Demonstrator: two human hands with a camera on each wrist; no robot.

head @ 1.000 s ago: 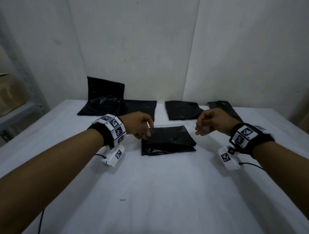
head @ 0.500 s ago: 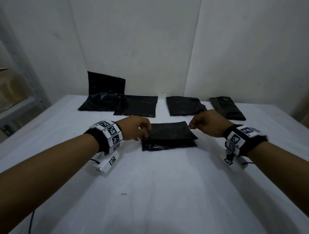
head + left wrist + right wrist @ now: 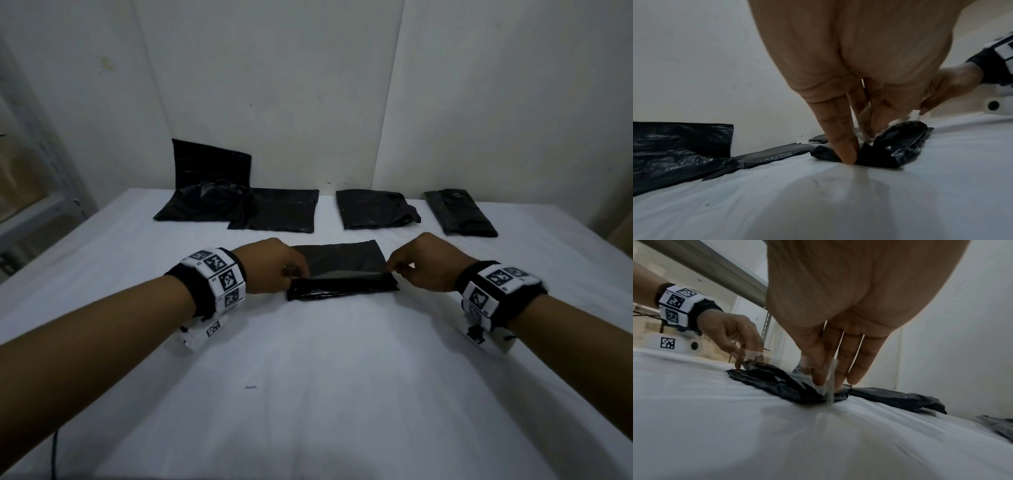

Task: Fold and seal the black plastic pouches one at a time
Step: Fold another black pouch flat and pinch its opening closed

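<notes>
A black plastic pouch lies flat in the middle of the white table. Its shiny flap with a clear film edge is drawn over toward the near side. My left hand pinches the flap's left end, and one finger presses down at the pouch's left corner. My right hand pinches the clear film at the right end between thumb and forefinger, the other fingers straight. The pinch points are partly hidden in the head view.
Several other black pouches lie in a row along the far edge. One leans up against the wall. A metal shelf stands to the left. White walls close the back.
Both hands came in to the pouch's ends, took hold of the flap and drew it over toward the near edge. The back pouches have not moved.
</notes>
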